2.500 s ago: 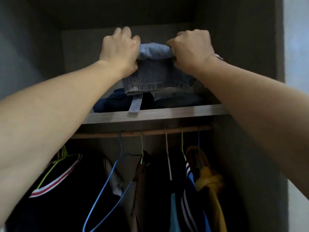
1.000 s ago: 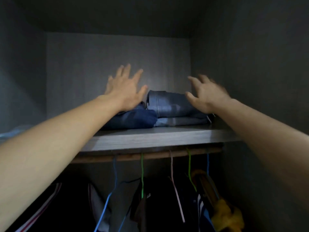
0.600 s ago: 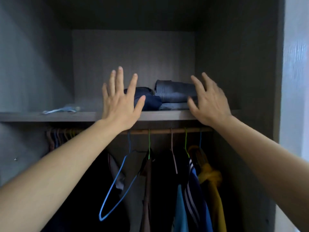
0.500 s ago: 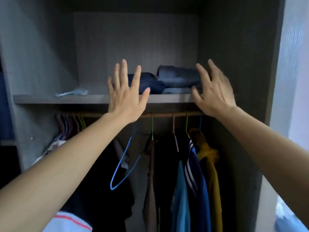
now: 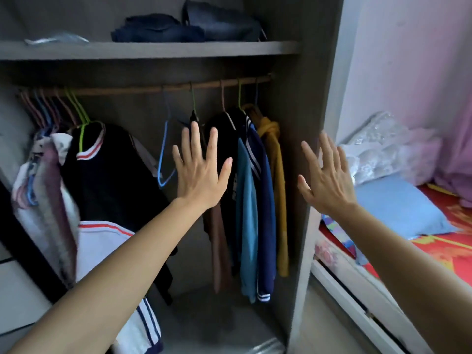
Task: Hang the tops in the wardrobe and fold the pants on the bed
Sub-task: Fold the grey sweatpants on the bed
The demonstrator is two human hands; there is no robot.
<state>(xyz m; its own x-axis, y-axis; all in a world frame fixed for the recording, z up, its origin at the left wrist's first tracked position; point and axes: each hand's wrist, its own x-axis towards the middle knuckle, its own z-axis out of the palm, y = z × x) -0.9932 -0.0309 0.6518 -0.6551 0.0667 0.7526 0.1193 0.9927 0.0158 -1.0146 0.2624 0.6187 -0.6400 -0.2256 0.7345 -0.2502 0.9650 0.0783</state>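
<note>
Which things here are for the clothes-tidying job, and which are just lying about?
For the job:
- folded pants on the shelf
- tops hanging on the rail
- empty blue hanger
- bed
- left hand and right hand, both empty

Just lying about:
- blue pillow
- clear bag on the shelf

close head view toward wardrobe [image 5: 316, 72]

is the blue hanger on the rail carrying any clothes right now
No, the blue hanger hangs bare from the rail, with only its wire outline showing and no garment draped on it.
</note>
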